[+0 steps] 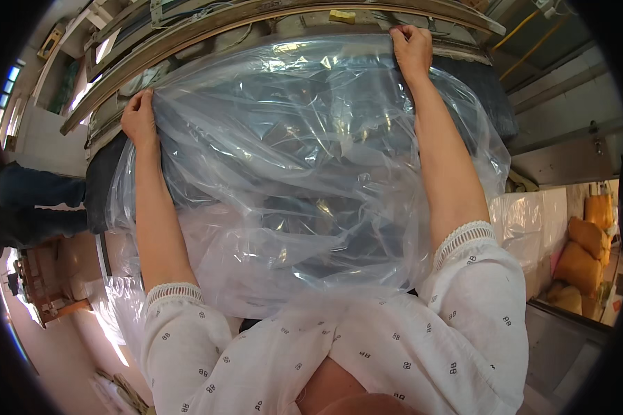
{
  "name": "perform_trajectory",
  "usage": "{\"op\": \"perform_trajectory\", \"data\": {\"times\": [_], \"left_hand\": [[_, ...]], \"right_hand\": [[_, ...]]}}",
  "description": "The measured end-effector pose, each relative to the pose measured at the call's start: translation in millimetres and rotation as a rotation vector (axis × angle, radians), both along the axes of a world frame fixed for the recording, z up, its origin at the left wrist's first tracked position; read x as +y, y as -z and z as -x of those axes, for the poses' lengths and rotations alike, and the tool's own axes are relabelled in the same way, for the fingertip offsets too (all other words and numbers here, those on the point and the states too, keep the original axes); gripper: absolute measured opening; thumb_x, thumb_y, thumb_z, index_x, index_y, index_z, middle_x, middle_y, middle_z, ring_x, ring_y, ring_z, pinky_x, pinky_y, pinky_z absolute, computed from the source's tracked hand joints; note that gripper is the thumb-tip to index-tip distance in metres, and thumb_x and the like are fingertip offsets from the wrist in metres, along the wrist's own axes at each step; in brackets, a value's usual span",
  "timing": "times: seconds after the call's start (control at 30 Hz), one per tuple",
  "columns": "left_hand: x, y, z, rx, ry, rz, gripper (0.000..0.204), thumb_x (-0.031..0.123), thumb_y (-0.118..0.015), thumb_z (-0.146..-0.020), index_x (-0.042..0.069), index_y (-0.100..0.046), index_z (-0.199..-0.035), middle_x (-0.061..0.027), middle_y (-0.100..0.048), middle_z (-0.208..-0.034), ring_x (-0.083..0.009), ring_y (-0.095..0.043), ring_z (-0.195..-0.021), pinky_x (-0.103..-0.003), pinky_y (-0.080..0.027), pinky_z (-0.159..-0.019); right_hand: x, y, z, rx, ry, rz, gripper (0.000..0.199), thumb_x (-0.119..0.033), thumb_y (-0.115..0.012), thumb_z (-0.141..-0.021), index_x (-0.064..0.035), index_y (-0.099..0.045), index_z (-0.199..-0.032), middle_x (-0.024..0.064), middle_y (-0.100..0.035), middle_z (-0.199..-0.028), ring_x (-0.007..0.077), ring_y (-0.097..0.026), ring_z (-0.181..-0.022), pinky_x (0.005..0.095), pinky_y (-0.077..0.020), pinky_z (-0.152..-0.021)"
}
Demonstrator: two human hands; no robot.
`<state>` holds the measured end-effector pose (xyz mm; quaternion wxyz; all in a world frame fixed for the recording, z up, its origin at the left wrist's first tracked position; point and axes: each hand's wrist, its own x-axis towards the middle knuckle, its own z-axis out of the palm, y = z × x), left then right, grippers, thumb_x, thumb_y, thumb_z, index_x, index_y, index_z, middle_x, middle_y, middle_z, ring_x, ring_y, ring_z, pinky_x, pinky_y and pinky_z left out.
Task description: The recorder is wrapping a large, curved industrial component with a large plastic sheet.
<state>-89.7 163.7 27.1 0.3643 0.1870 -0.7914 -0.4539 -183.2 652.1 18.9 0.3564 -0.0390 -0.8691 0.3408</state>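
Observation:
A large sheet of clear plastic film [291, 159] spreads, crinkled and shiny, over a dark surface between my arms and down toward my body. My left hand [140, 119] pinches its far left edge, fingers closed. Farther right, my right hand [413, 52] grips the far edge with curled fingers. Between the two hands the edge runs fairly taut. The film's right side [474, 131] hangs loose past my right forearm. Beneath the film, the dark covering [474, 93] shows at the right.
Long wooden rails [208, 38] cross beyond the film, with a small yellow block [342, 16] among them. At the left stand a person's dark-trousered legs [41, 200]. Orange-yellow bundles [581, 259] are piled at the right, near more plastic film [529, 221].

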Motion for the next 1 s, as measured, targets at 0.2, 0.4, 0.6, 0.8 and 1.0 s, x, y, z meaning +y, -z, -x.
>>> {"op": "perform_trajectory", "data": {"times": [0.2, 0.4, 0.6, 0.8, 1.0], "left_hand": [[-8, 0, 3, -0.072, -0.131, 0.192, 0.035, 0.031, -0.070, -0.070, 0.000, -0.054, -0.069, -0.0033, -0.052, -0.063, -0.0148, -0.047, -0.060, -0.028, -0.041, -0.063], [-6, -6, -5, -0.061, -0.052, 0.285, 0.033, 0.029, -0.065, -0.076, 0.000, -0.052, -0.069, -0.0042, -0.048, -0.064, -0.0160, -0.045, -0.057, -0.030, -0.039, -0.057], [4, -14, -18, -0.104, 0.035, 0.066, 0.031, 0.031, -0.060, -0.083, 0.000, -0.055, -0.083, -0.0028, -0.051, -0.071, -0.0089, -0.045, -0.055, -0.023, -0.037, -0.050], [-11, 0, -14, -0.034, 0.089, 0.007, 0.033, 0.032, -0.059, -0.084, 0.000, -0.057, -0.088, -0.0049, -0.054, -0.074, -0.0094, -0.047, -0.059, -0.022, -0.039, -0.055], [-25, -30, -45, 0.113, 0.156, 0.159, 0.020, 0.021, -0.064, -0.082, 0.003, -0.063, -0.091, -0.0012, -0.059, -0.081, -0.0088, -0.051, -0.074, -0.021, -0.041, -0.070]], "right_hand": [[-7, -2, 0, -0.055, 0.198, 0.001, 0.034, -0.030, -0.067, -0.068, -0.0053, -0.053, -0.087, 0.0178, -0.044, -0.104, 0.0341, -0.044, -0.101, 0.0395, -0.0358, -0.088], [7, 2, 10, 0.056, 0.200, 0.198, 0.035, -0.030, -0.062, -0.072, -0.0002, -0.049, -0.085, 0.0203, -0.043, -0.102, 0.0353, -0.043, -0.098, 0.0396, -0.0339, -0.090], [6, 1, 12, 0.084, 0.190, 0.259, 0.039, -0.037, -0.050, -0.082, 0.0026, -0.050, -0.085, 0.0235, -0.043, -0.103, 0.0372, -0.043, -0.099, 0.0406, -0.0333, -0.091], [7, -2, 9, 0.097, 0.225, 0.296, 0.051, -0.046, -0.040, -0.087, 0.0028, -0.055, -0.090, 0.0259, -0.044, -0.109, 0.0393, -0.042, -0.103, 0.0436, -0.0328, -0.092], [19, -44, -42, -0.500, -0.003, -0.452, 0.050, -0.051, -0.047, -0.081, -0.0035, -0.062, -0.082, 0.0190, -0.052, -0.109, 0.0357, -0.042, -0.108, 0.0435, -0.0328, -0.090]]}}
